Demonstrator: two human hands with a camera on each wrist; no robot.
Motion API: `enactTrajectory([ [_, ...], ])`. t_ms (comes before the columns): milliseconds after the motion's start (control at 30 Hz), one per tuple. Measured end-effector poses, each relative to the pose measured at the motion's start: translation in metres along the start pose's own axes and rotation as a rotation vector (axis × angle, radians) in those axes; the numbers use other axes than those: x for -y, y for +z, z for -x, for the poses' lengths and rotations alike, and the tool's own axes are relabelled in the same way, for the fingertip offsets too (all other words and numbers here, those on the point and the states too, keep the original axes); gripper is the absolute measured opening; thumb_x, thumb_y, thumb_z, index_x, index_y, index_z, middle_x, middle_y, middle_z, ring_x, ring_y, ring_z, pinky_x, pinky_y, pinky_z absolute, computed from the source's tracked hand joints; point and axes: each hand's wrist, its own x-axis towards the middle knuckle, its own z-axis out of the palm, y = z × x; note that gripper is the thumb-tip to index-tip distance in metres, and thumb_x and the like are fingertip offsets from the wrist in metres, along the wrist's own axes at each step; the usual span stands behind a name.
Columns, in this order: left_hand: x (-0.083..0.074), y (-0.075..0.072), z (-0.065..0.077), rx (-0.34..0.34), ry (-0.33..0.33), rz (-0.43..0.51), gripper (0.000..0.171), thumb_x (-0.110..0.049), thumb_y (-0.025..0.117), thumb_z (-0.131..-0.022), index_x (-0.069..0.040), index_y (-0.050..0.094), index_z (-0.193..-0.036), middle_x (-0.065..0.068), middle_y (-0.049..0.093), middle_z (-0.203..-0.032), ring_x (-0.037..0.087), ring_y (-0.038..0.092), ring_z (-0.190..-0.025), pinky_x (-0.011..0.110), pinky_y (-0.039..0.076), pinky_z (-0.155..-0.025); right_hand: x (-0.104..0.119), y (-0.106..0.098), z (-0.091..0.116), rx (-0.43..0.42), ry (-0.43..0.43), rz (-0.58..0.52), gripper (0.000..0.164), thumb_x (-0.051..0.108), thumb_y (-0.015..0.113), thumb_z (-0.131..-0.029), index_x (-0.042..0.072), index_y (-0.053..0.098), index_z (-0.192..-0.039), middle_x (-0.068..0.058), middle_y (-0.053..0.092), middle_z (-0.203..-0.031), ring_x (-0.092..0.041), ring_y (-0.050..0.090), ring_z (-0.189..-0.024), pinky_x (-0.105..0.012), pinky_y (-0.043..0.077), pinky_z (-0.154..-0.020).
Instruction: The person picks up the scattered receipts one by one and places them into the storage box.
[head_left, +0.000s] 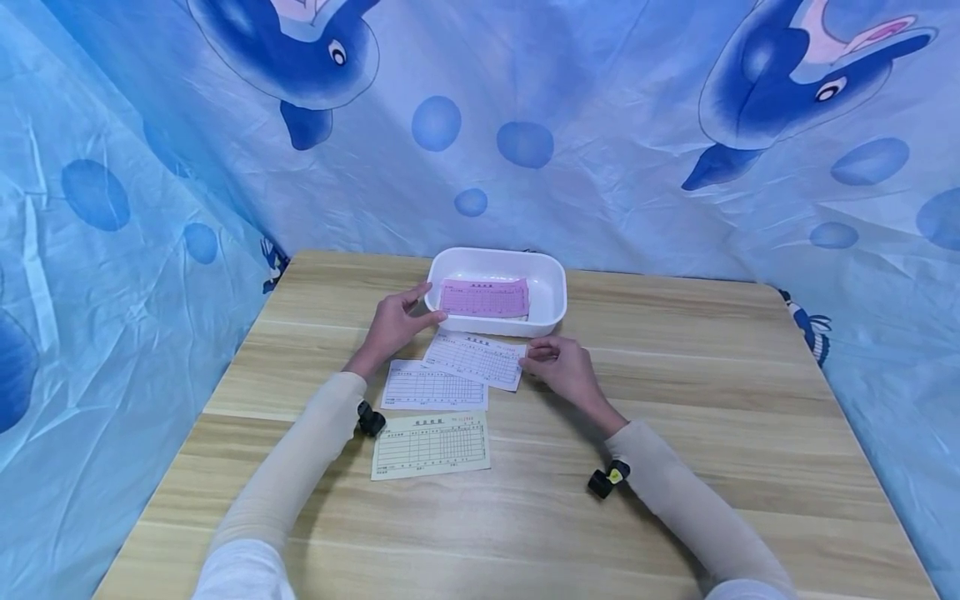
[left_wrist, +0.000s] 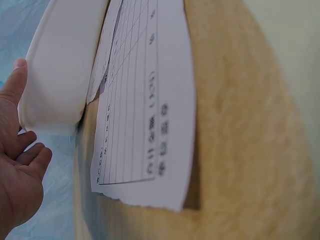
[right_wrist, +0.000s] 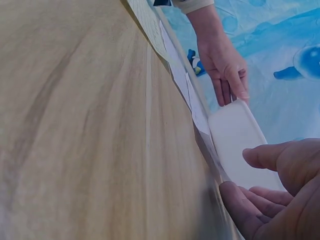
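Observation:
My left hand (head_left: 395,325) holds the left end of a white plastic tray (head_left: 553,307), thumb at its front corner and fingers at its side. Inside the tray lies a pink receipt slip (head_left: 483,298). Just in front of the tray, a white receipt slip (head_left: 476,358) lies at a slant, its left part overlapping a second white slip (head_left: 431,387). My right hand (head_left: 562,367) is at the right edge of the slanted slip, fingertips right at the paper. In the right wrist view, a gap shows between the right thumb (right_wrist: 260,156) and fingers.
Nearer me on the wooden table (head_left: 637,533) lies a pale yellow-green receipt slip (head_left: 431,446), below the white slips. A blue sheet (head_left: 600,208) with dolphin prints hangs behind the table and along its left side.

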Motion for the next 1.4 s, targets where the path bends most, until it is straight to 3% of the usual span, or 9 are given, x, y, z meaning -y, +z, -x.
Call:
enactTrajectory([
  [400,0.000,0.002,0.000,-0.002,-0.001,0.004,0.083,-0.050,0.084,-0.082,-0.015,0.052,-0.150,0.002,0.045,-0.158,0.027,0.042,-0.147,0.045,0.041,-0.118,-0.004,0.006,-0.006,0.014,0.079,-0.011,0.039,0.017,0.083,-0.086,0.004,0.069,-0.120,-0.010,0.076,-0.105,-0.023,0.074,-0.094,-0.029,0.064,-0.070],
  [700,0.000,0.002,0.001,-0.004,0.005,-0.008,0.083,-0.051,0.083,-0.082,-0.016,0.052,-0.150,0.002,0.045,-0.158,0.028,0.042,-0.146,0.045,0.042,-0.118,-0.005,0.011,-0.011,0.023,0.056,0.028,0.039,0.018,0.083,-0.087,0.001,0.069,-0.120,-0.010,0.077,-0.095,-0.016,0.072,-0.073,-0.028,0.061,-0.060],
  [967,-0.001,0.002,0.001,0.001,-0.002,-0.015,0.082,-0.048,0.084,-0.083,-0.016,0.051,-0.150,0.003,0.045,-0.158,0.029,0.042,-0.146,0.045,0.041,-0.118,-0.003,0.014,-0.011,0.045,0.047,0.041,0.020,0.013,0.081,-0.088,0.003,0.074,-0.104,-0.006,0.075,-0.083,-0.016,0.068,-0.063,-0.027,0.056,-0.055],
  [1400,0.000,0.000,0.001,-0.005,0.006,-0.029,0.083,-0.051,0.083,-0.082,-0.017,0.051,-0.150,0.002,0.043,-0.159,0.029,0.043,-0.145,0.046,0.043,-0.117,-0.005,0.010,-0.010,0.053,0.007,-0.125,0.015,0.006,0.076,-0.091,-0.005,0.073,-0.102,-0.016,0.075,-0.091,-0.016,0.071,-0.073,-0.029,0.064,-0.066],
])
